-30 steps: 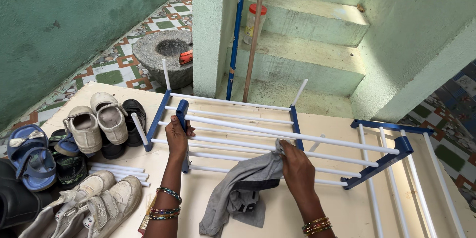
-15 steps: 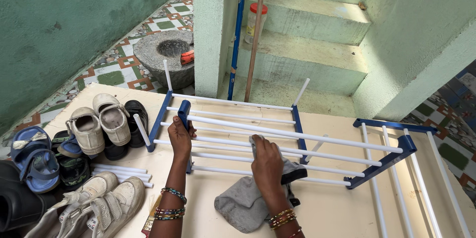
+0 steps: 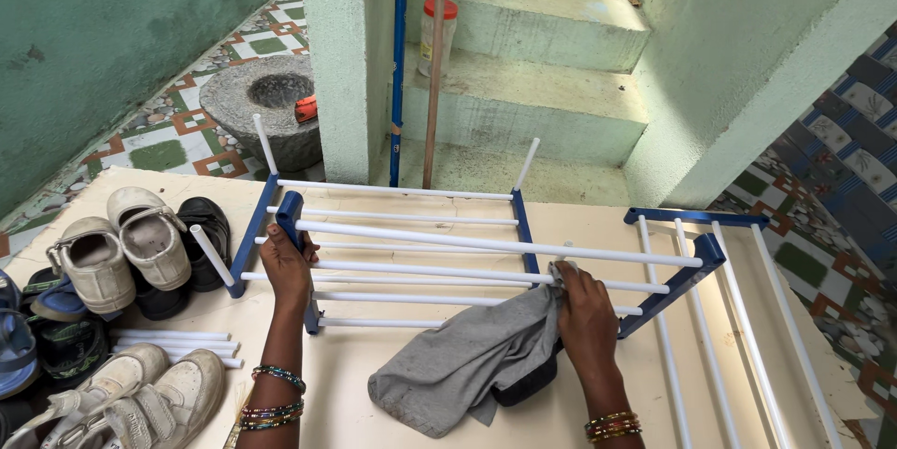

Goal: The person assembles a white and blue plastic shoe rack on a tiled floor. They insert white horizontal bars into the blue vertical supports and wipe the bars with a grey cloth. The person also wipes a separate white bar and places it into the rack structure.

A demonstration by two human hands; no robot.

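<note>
A folded drying rack [image 3: 411, 248] with blue frame pieces and white rods lies on a beige board. My left hand [image 3: 288, 262] grips the blue end bar of the rack at its left side. My right hand [image 3: 584, 313] presses a grey cloth [image 3: 467, 360] against one of the white rods, near the rack's right end. The cloth trails down and left onto the board.
Several shoes and sandals [image 3: 121, 253] sit at the left edge, with loose white rods [image 3: 173, 344] beside them. A stone mortar [image 3: 266, 108] stands on the tiled floor behind. Green steps [image 3: 533, 66], a jar [image 3: 437, 33] and upright poles [image 3: 400, 66] lie beyond the board [image 3: 392, 393].
My right hand slid left along the rods with the cloth, then back to the right. My left hand kept its grip on the blue bar.
</note>
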